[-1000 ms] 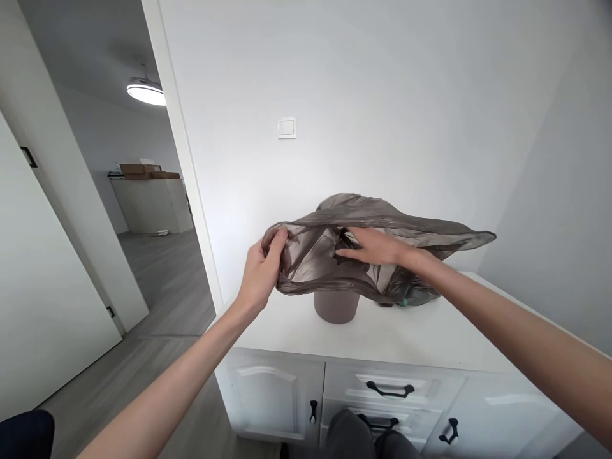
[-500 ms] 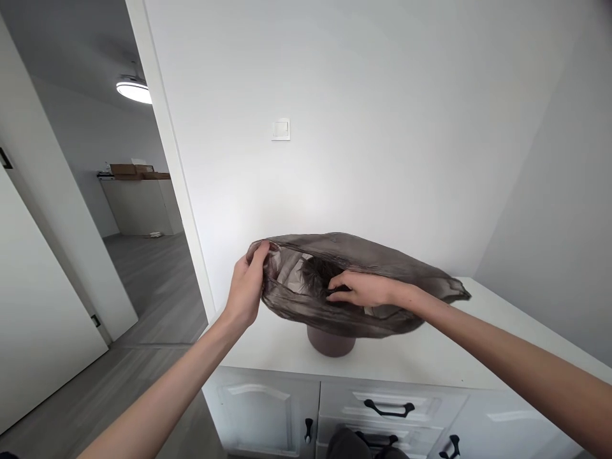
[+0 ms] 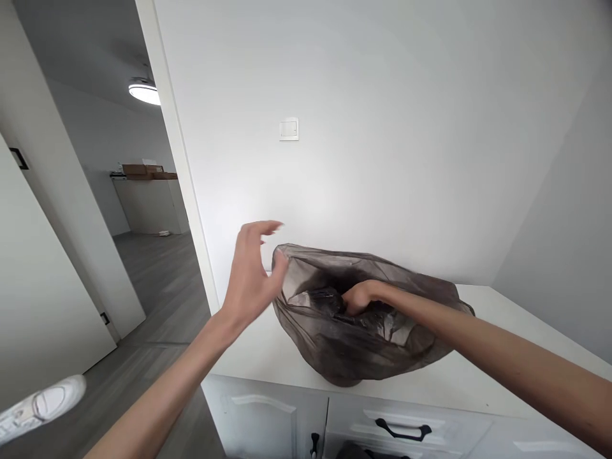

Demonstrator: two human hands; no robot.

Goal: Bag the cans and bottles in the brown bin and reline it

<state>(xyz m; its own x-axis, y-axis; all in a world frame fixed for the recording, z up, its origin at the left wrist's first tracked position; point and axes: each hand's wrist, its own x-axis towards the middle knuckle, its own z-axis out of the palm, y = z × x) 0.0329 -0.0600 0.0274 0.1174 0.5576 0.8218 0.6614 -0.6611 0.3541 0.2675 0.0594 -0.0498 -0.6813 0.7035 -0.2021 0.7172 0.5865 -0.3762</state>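
A thin dark grey plastic bag point(image 3: 329, 344) gapes wide over a small brown round container point(image 3: 343, 382), whose base alone peeks out below it on the white cabinet top point(image 3: 248, 344). My right hand point(image 3: 358, 297) reaches down into the bag's mouth; its fingers are hidden among dark folds, so what they touch does not show. Just off the bag's left rim, my left hand point(image 3: 255, 271) is raised with thumb and fingers apart and nothing between them.
Black handles point(image 3: 403, 430) mark the cabinet front. Above is a wall with a light switch point(image 3: 289, 129). At left, a doorway opens to another room with boxes point(image 3: 143, 171) on a counter. A blurry white elongated object point(image 3: 45, 408) pokes in at the lower left.
My left hand has let go of the bag's rim and lifted clear, fingers spread. My right hand has pushed deeper, and the bag now drapes lower over the container.
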